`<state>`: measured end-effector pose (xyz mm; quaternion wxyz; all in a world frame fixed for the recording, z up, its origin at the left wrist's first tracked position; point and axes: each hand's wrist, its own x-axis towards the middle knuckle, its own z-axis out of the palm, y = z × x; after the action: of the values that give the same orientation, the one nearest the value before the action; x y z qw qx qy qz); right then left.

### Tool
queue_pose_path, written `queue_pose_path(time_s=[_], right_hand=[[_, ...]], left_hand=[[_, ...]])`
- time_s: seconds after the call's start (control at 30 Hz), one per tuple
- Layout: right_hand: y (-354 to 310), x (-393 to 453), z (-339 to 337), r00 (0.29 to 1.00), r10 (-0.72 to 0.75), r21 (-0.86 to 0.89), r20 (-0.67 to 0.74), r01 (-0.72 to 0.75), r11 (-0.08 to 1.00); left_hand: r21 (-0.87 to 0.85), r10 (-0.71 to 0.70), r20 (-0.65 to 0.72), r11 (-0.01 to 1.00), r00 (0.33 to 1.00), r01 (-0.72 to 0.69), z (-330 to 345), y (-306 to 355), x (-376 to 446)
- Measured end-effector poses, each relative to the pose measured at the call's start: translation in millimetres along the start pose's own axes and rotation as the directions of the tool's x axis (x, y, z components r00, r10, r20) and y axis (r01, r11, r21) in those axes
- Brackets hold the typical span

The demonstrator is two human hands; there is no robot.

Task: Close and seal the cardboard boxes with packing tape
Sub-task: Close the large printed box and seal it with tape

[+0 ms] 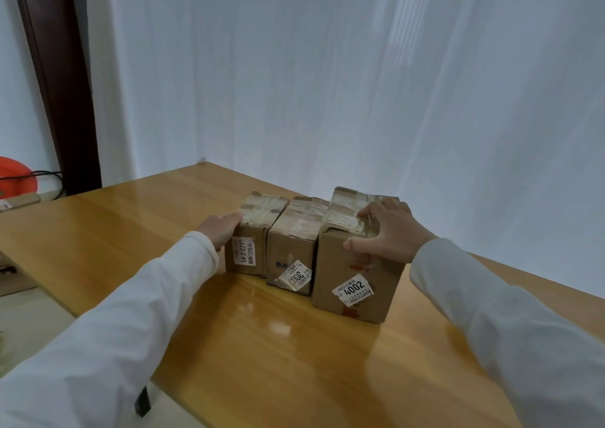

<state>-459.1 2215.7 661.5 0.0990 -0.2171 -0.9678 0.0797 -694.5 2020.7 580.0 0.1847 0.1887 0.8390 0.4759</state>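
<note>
- Your right hand is gripping the near top edge of the tall box: fingers curled over the taped lid, thumb pressing the front face below it.
- Your left hand is lying against the outer side of the left box, fingers fairly straight and reaching the top corner. It is touching, not clasping, as far as this view is showing.
- 3 cardboard boxes are standing in a row on the wooden table: the left box, the middle box and the tall box, sides touching or very nearly so.
- All 3 lids are lying shut, with glossy packing tape crossing each top. Judging from this, sealing is looking finished or close to it.
- No tape roll is showing anywhere in view.
- Risk: the tape at the tall box's front edge is looking wrinkled and bunched under your fingers. Pulling upward there could be lifting the strip and reopening the seam.
- Risk: squeezing the row from both ends could be making the middle box skid out, since neither hand is holding it.
- Risk: the table's surface is looking glossy, so an uneven push could be sliding the row.
- A red object and a cable are sitting beyond the table's left side, well apart from the work.
</note>
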Motion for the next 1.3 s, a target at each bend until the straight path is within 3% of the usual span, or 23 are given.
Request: queue_pose_path(time_s=[0.1,0.27,0.53,0.7,0.8,0.87,0.93,1.0,1.07,1.13,1.2,1.3], right_hand=[[-18.1,11.5,3.1,0.999,0.028,0.025,0.026,-0.029,0.999],[-54.0,35.3,13.5,0.998,0.063,0.045,0.021,-0.064,0.997],[-85.0,57.1,25.0,0.983,0.173,-0.009,0.058,-0.172,0.985],[-85.9,58.7,25.6,0.978,0.195,-0.038,0.079,-0.193,0.98],[-87.7,57.5,23.3,0.972,0.218,-0.02,0.093,-0.217,0.976],[-85.3,56.0,16.0,0.959,0.233,0.057,0.159,-0.244,0.968],[-73.7,50.2,2.3,0.956,0.227,0.236,0.187,-0.268,0.934],[-48.6,39.7,-11.9,0.965,0.254,0.398,0.06,-0.257,0.881],[-7.5,22.9,-21.1,0.93,0.346,0.342,-0.125,-0.287,0.895],[45.0,-0.4,-20.6,0.874,0.459,0.13,-0.158,-0.443,0.887],[96.5,-27.5,-8.3,0.792,0.61,-0.082,0.006,-0.607,0.79],[148.6,-72.0,19.0,0.612,0.754,-0.155,0.239,-0.743,0.651]], left_hand=[[0.172,0.017,0.047,0.985,0.999,-0.025,-30.1,-2.6,12.3],[0.197,-0.014,0.078,0.98,0.997,-0.002,-62.7,-4.1,31.1],[-0.163,-0.058,0.031,0.985,0.998,0.062,-63.7,-34.9,40.2],[-0.315,-0.079,-0.029,0.947,0.996,0.066,-49.0,-48.2,37.3],[-0.296,-0.043,-0.055,0.955,0.998,0.024,-36.7,-48.9,30.4],[-0.276,0.02,-0.154,0.959,0.988,-0.063,-26.0,-53.4,23.6],[-0.299,-0.004,-0.241,0.952,0.97,-0.07,-16.0,-58.4,19.5],[-0.39,-0.07,-0.286,0.92,0.956,-0.049,-10.8,-61.1,13.1],[-0.42,-0.09,-0.297,0.907,0.951,-0.045,-8.4,-63.8,6.9],[-0.394,-0.083,-0.319,0.918,0.944,-0.052,-4.8,-67.0,3.8],[-0.359,-0.092,-0.344,0.933,0.934,-0.04,2.4,-67.2,-1.2],[-0.321,-0.074,-0.411,0.944,0.909,-0.069,22.7,-62.2,-10.0]])
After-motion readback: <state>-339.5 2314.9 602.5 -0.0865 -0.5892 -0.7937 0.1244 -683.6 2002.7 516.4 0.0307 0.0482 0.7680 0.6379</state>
